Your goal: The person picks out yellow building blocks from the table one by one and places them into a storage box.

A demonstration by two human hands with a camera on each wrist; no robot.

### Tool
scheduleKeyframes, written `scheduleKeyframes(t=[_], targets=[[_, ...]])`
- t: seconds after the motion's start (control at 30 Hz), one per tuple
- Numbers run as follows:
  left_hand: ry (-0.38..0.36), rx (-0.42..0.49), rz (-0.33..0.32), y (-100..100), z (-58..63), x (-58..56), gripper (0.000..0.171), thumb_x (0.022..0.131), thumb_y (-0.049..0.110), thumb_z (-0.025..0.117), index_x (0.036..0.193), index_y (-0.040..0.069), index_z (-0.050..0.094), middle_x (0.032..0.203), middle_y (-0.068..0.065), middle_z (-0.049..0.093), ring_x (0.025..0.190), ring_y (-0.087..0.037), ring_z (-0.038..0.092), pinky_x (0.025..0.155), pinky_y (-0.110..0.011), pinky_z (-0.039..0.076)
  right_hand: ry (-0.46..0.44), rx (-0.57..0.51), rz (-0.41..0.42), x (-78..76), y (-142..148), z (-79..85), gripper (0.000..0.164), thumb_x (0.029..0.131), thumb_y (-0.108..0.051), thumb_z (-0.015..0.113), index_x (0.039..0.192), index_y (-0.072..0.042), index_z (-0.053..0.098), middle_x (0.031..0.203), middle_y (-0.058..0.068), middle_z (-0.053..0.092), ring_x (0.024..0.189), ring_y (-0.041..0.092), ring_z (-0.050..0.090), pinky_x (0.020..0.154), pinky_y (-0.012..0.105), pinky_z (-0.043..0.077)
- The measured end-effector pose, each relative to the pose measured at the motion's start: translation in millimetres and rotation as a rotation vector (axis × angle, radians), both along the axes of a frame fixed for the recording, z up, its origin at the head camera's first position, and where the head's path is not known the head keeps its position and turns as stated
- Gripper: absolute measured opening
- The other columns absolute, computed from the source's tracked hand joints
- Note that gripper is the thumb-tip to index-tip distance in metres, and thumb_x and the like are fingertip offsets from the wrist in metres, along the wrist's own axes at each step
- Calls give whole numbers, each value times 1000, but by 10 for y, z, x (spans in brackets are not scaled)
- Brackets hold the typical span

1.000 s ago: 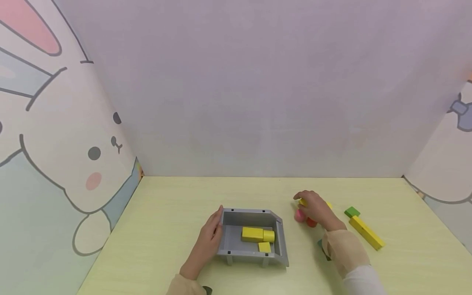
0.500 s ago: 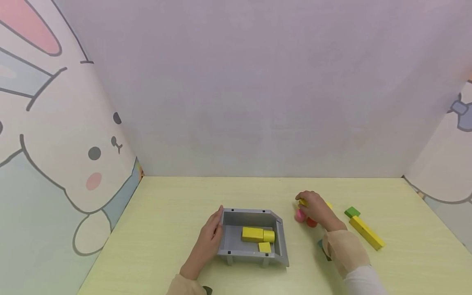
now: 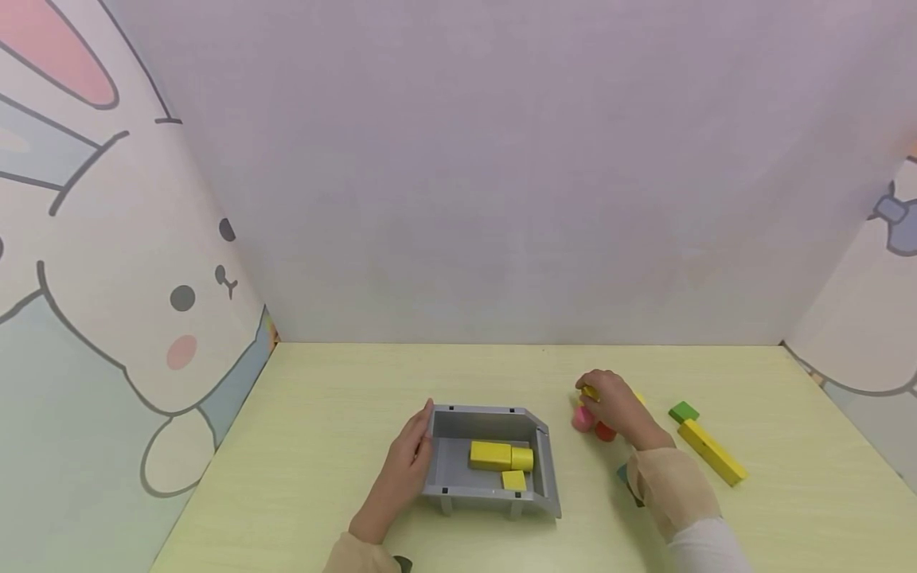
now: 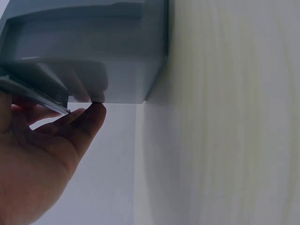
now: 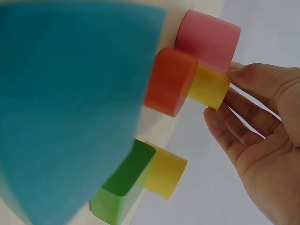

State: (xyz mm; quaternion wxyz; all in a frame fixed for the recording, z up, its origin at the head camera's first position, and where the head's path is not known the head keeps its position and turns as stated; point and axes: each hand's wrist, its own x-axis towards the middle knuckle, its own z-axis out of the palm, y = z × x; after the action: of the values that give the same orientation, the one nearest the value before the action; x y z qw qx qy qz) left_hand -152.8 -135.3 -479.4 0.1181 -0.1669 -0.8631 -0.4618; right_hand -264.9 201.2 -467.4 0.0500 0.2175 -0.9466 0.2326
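Note:
On the table stands a grey plastic bin (image 3: 450,461) holding a long yellow block (image 3: 490,456), a yellow cylinder (image 3: 522,459) and a small yellow block (image 3: 513,481). My left hand (image 3: 403,465) grips its left end; the left wrist view has thumb and fingers on the bin's rim and wall (image 4: 117,79). To the right, my right hand (image 3: 619,410) pinches a small yellow block (image 5: 209,87) between thumb and fingertips. Touching or very near that block are a pink cylinder (image 5: 209,36) and a red block (image 5: 172,82). The hand partly hides this group from above.
Farther right lie a green block (image 3: 684,411) and a long yellow bar (image 3: 712,451). Another yellow piece (image 3: 639,397) peeks out behind my right hand. A large teal shape (image 5: 70,93) fills the right wrist view's left side. A pale wall panel (image 3: 530,199) closes off the back.
The right hand's fingertips have drawn in slightly to the right, closer around the small yellow block. My left hand and the bin keep their places.

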Motion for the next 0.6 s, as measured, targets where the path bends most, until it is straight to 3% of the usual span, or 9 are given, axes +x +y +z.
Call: scheduleKeyframes(t=[0.6], targets=[[-12,4,-5,-4,5,5,45,98,8,33,142,6,26,142,-20,37,130,-28,31,104,-50,34,88,-14,15,84,-64,104,15,75,5,65,90,6,65,92,20,65,85,33,56,76,51,53]])
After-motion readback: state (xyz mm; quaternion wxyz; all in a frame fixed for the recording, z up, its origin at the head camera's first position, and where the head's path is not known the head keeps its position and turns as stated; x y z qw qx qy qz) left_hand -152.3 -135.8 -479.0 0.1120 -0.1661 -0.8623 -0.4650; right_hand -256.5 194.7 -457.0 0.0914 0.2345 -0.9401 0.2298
